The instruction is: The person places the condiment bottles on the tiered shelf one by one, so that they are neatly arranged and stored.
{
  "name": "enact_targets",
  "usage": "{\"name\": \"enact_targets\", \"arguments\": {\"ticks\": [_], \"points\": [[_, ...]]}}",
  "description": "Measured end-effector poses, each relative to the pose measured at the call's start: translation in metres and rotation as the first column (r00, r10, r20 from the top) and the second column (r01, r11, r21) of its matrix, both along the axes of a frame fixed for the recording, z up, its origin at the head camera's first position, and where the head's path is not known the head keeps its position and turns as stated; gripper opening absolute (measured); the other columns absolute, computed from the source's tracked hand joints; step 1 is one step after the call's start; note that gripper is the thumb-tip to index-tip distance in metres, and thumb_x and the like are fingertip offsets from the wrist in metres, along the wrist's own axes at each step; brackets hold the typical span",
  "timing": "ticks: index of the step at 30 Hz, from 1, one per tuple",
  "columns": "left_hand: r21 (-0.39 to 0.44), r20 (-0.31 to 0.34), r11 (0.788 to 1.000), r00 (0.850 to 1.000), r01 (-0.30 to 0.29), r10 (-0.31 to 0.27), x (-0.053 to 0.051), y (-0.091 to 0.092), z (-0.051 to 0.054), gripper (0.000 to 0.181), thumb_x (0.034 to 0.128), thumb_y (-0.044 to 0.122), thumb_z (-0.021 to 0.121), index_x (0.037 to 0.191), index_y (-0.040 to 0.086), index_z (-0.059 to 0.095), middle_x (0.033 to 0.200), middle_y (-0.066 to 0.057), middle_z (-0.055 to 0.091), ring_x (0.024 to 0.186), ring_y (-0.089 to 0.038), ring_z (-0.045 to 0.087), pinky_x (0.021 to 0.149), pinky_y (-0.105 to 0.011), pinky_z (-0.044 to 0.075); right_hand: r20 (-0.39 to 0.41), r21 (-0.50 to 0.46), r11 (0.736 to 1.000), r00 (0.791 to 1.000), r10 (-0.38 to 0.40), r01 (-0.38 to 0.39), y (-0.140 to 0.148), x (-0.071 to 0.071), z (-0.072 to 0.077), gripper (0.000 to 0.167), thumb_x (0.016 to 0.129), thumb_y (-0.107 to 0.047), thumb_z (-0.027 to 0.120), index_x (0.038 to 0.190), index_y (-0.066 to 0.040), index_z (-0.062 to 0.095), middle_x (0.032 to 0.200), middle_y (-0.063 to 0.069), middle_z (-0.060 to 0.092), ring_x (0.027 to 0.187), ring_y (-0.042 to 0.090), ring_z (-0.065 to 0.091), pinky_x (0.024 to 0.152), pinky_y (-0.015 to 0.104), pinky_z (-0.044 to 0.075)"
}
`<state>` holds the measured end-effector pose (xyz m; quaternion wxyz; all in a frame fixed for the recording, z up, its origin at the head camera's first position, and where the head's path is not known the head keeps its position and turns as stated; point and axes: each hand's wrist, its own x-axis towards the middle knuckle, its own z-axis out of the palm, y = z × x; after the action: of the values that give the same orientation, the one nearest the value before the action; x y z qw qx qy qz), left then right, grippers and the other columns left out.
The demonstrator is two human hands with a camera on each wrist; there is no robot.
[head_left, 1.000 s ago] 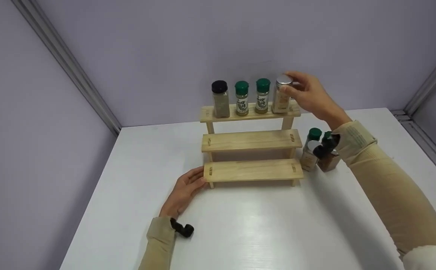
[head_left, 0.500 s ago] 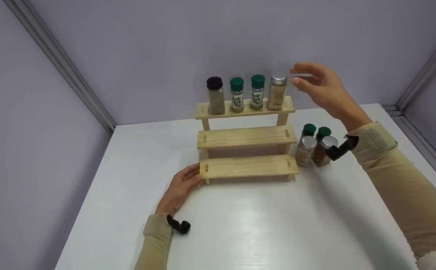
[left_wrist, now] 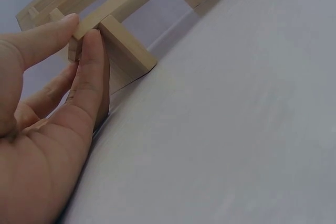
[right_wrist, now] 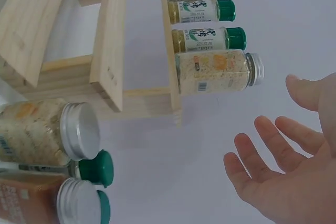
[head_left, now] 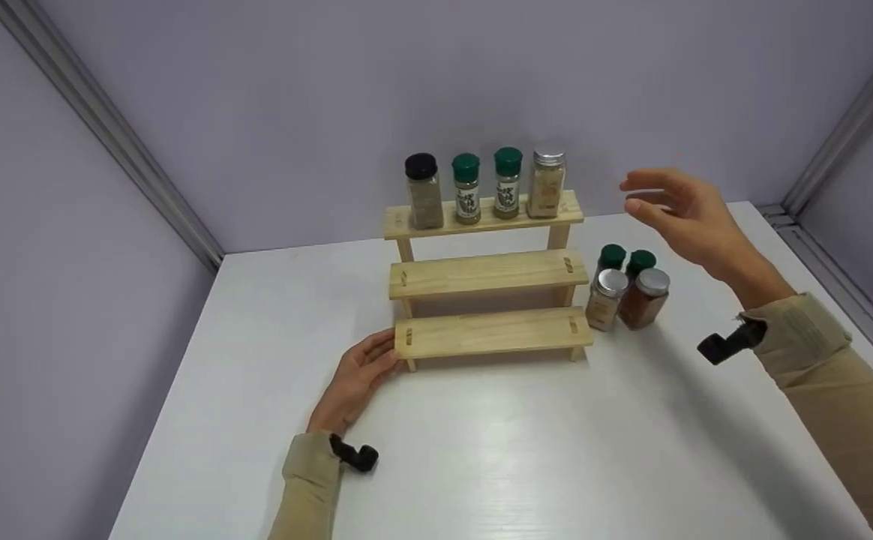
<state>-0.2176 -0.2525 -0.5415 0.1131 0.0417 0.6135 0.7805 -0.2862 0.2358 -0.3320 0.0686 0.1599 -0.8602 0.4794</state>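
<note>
"Wooden rack (head_left: 489,274) with three steps; how much room is around it?"

"White tabletop (head_left: 481,450) stretches out in front of the rack and off to its left. The far edge runs just behind the rack, where the wall (head_left: 316,112) rises."

"And on the rack's right?"

"Four jars crowd that side, just beside the lower steps: a pale jar (head_left: 602,306) and a red-brown jar (head_left: 643,304) in front, both silver-capped, with two green-lidded bottles (head_left: 612,256) behind them."

"What stands on the rack itself?"

"Its top step carries an upright row: a black-lidded jar (head_left: 425,201) towards the left end, a pair of green-topped shakers (head_left: 467,195), then the silver-lidded jar (head_left: 547,189) at the right."

"Where are the hands?"

"Left hand (head_left: 358,379) is at the rack's left end, pinching the lowest step; how the farther fingers lie behind it is hard to make out. Right hand (head_left: 688,217) hangs in the air to the rack's right, fingers loosely spread, with a gap between it and the silver-lidded jar."
</note>
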Motion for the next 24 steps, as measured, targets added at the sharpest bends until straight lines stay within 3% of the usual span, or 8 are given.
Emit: {"name": "enact_targets", "arguments": {"ticks": [3, 6, 17, 24], "points": [[0.005, 0.008, 1.0, 1.0, -0.012, 0.012, 0.003, -0.002, 0.001, 0.059, 0.1061, 0.008, 0.068, 0.159, -0.002, 0.043, 0.159, -0.022, 0.049, 0.136, -0.023, 0.059, 0.114, -0.035, 0.054, -0.002, 0.003, 1.0, 1.0, -0.016, 0.016, 0.008, 0.005, -0.014, 0.051, 0.107, -0.033, 0.068, 0.153, -0.015, 0.058, 0.148, 0.005, 0.062, 0.135, 0.015, 0.06, 0.11, 0.019, 0.05], [0.005, 0.013, 1.0, 1.0, -0.024, 0.024, 0.005, -0.004, 0.001, 0.06, 0.1055, 0.009, 0.069, 0.159, -0.001, 0.044, 0.159, -0.021, 0.049, 0.138, -0.024, 0.059, 0.115, -0.035, 0.053, -0.012, -0.001, 1.0, 1.0, -0.022, 0.022, 0.016, 0.007, -0.029, 0.049, 0.107, -0.03, 0.069, 0.152, -0.013, 0.059, 0.146, 0.006, 0.063, 0.131, 0.012, 0.062, 0.104, 0.01, 0.05], [-0.004, 0.005, 1.0, 1.0, -0.013, 0.013, 0.006, -0.003, 0.002, 0.06, 0.1064, 0.008, 0.067, 0.159, -0.003, 0.042, 0.16, -0.023, 0.047, 0.137, -0.022, 0.058, 0.114, -0.033, 0.054, -0.069, 0.027, 0.998, 0.996, -0.061, 0.063, 0.034, 0.017, -0.093, 0.05, 0.105, -0.018, 0.073, 0.15, -0.004, 0.057, 0.148, 0.019, 0.059, 0.12, -0.01, 0.054, 0.099, 0.003, 0.045], [-0.025, -0.011, 1.0, 1.0, 0.007, -0.007, 0.001, 0.0, 0.0, 0.063, 0.1055, 0.013, 0.07, 0.16, -0.001, 0.042, 0.159, -0.022, 0.049, 0.138, -0.022, 0.058, 0.115, -0.034, 0.053, -0.08, -0.034, 0.988, 0.985, -0.152, 0.149, 0.044, 0.023, -0.129, 0.054, 0.103, -0.014, 0.074, 0.15, 0.002, 0.053, 0.146, 0.016, 0.054, 0.12, -0.006, 0.054, 0.098, 0.002, 0.047]]}}
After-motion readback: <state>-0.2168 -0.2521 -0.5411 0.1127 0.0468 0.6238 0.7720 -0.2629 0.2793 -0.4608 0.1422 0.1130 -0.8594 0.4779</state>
